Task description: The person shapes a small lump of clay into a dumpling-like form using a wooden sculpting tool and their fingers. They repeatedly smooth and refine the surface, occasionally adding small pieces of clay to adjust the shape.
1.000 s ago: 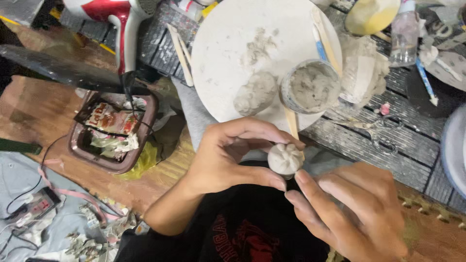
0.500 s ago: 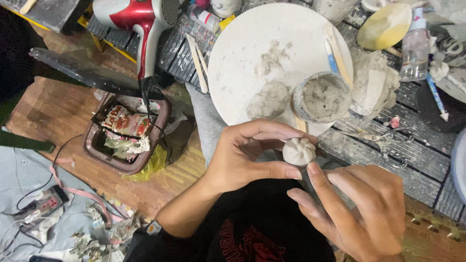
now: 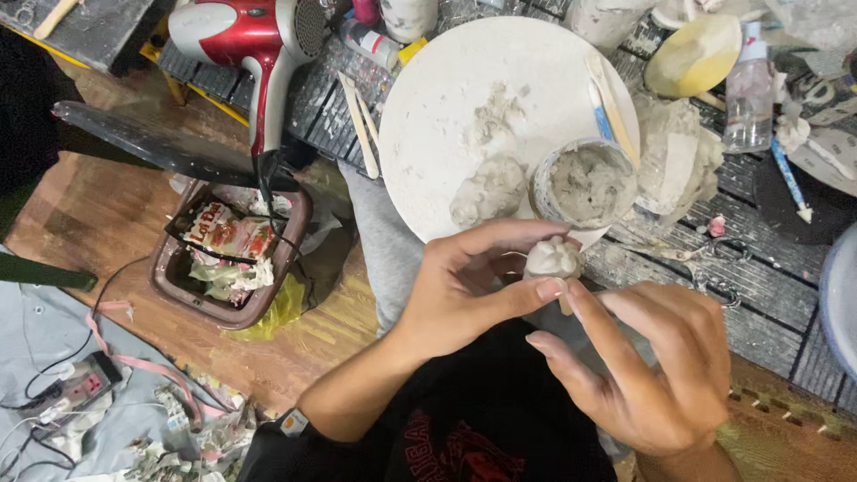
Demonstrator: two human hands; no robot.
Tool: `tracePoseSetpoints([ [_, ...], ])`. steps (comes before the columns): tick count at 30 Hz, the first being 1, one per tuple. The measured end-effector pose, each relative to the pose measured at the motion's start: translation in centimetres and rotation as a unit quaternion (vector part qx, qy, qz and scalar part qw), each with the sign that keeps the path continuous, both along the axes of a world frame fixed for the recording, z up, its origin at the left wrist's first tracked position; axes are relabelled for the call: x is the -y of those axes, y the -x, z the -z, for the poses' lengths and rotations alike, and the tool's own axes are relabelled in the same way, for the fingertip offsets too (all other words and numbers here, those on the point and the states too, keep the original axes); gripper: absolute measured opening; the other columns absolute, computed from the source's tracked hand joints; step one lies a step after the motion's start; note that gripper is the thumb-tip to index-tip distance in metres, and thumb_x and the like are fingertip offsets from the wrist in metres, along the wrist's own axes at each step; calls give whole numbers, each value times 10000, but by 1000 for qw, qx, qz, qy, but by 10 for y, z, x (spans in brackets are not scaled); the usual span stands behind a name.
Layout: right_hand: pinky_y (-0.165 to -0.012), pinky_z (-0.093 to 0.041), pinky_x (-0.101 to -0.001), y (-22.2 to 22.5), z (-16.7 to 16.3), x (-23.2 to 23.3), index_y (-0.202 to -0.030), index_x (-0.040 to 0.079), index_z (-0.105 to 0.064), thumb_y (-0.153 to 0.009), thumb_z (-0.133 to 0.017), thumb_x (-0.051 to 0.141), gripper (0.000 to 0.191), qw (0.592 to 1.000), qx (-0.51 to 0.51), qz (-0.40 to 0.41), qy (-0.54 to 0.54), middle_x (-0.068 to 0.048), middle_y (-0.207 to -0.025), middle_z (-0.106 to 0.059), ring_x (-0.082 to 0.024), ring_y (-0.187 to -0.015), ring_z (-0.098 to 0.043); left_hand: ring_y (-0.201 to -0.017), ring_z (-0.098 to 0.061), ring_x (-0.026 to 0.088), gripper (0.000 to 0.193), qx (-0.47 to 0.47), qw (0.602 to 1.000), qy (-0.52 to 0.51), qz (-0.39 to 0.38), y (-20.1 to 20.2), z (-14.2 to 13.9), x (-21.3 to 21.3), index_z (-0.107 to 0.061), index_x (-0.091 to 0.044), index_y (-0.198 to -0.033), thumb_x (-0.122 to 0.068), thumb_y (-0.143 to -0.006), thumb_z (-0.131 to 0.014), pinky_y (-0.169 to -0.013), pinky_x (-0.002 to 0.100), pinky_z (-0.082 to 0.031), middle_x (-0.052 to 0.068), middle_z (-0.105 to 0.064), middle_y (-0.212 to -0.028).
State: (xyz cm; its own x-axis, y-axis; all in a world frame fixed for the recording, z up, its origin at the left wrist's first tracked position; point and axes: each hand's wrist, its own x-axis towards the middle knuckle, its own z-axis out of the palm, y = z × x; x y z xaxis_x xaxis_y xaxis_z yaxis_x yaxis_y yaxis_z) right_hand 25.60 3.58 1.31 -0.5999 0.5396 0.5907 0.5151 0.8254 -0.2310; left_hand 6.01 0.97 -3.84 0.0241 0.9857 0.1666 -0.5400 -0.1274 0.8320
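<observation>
Head view: the left hand [image 3: 464, 295] still pinches the small clay lump [image 3: 552, 259] between closed fingers, now nearer the white round board [image 3: 446, 98] at the counter's near edge; the right hand [image 3: 652, 366], fingers open, touches it.

From here the underside of the clay lump [image 3: 553, 259] can't be seen: the left hand [image 3: 464, 290] wraps its near side, and the right hand [image 3: 656, 366] covers whatever sits below it. The right wrist runs off the bottom edge. The hair dryer [image 3: 254, 40] loses its top at the upper edge. A blue-rimmed dish [image 3: 839, 303] is cut by the right edge. The bin's [image 3: 228, 259] contents are a jumble, too crumpled to make out.
</observation>
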Motion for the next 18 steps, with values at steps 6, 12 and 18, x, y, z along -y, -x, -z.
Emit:
tracePoseSetpoints([
  [6,-821,-536,-479,2,1,1,-1209,26,-733,-759,-947,296,566,1000,18,4,-5,-91,-1065,-609,-296,-956,-644,-1233,-644,170,390,18,1000,1,-7,-7,0,-1,-573,51,-1448,-2,-1072,-664,-1132,354,-544,148,-670,-1329],
  [12,-800,-540,-469,0,3,2,-1219,-3,-728,-764,-964,277,584,999,41,-3,-20,-100,-1074,-603,-306,-954,-636,-1245,-626,172,410,42,999,18,-1,-14,-5,-1,-533,34,-1509,-36,-1109,-590,-1156,344,-520,154,-669,-1332],
  [18,-748,-535,-458,-7,12,1,-1134,7,-738,-795,-887,254,445,997,-70,-21,-15,-88,-977,-608,-284,-852,-648,-1245,-656,199,408,24,999,26,1,-4,-5,-2,-544,49,-1503,-54,-1111,-591,-1110,352,-551,198,-673,-1367],
])
